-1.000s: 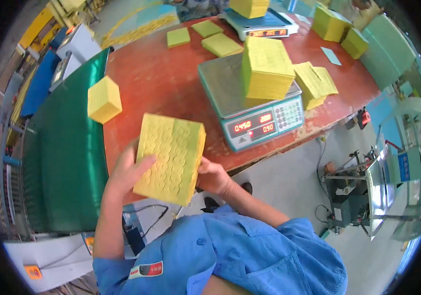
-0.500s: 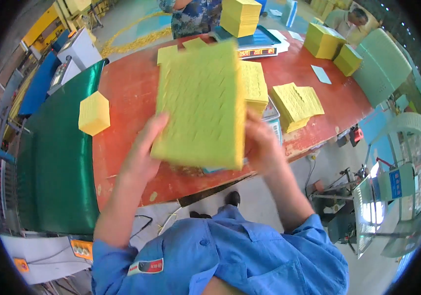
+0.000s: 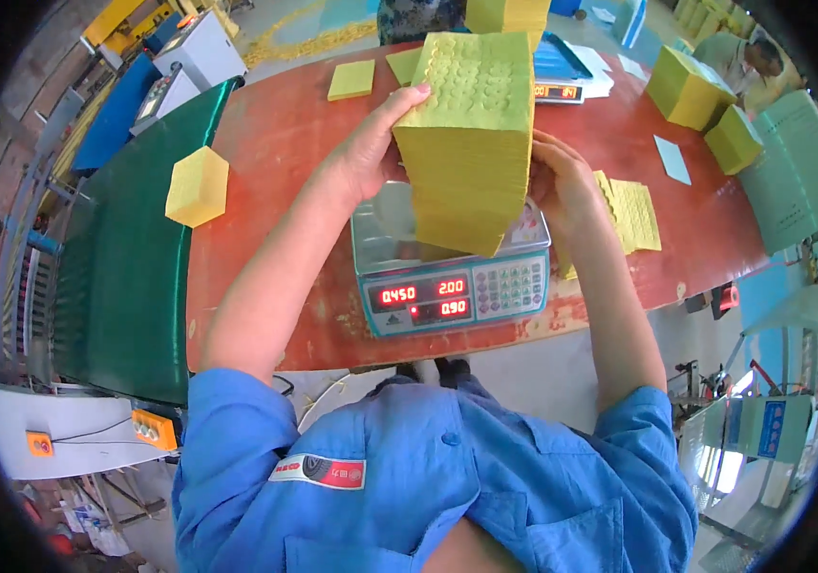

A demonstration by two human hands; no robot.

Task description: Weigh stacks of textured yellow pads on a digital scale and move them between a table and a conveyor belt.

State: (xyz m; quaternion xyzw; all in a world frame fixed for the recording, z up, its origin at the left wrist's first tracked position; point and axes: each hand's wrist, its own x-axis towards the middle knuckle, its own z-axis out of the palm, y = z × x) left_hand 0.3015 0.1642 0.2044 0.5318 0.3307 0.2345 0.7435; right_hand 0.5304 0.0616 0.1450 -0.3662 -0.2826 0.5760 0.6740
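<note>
Between my two hands stands a tall stack of yellow paper sheets [image 3: 471,177], its top face marked with rows of curved cuts. My left hand [image 3: 380,143] grips the stack's left side, thumb near the top edge. On the other side my right hand [image 3: 562,177] presses against it, its fingers partly hidden behind the paper. Underneath is a digital scale [image 3: 514,286] with a metal pan and a lit red display. The stack's lower end is over the pan; whether its full weight rests there I cannot tell.
More yellow paper lies on the red table [image 3: 270,191]: a block [image 3: 198,186] at left, a small pile [image 3: 351,80] behind, a fanned pile [image 3: 635,215] at right. A green conveyor belt [image 3: 122,258] runs along the left. A second scale [image 3: 562,72] and a person [image 3: 743,62] are farther back.
The yellow stack, earlier held up close to me and tilted, is now upright over the scale. Both hands have moved away from me with it, and the scale's display has come into view.
</note>
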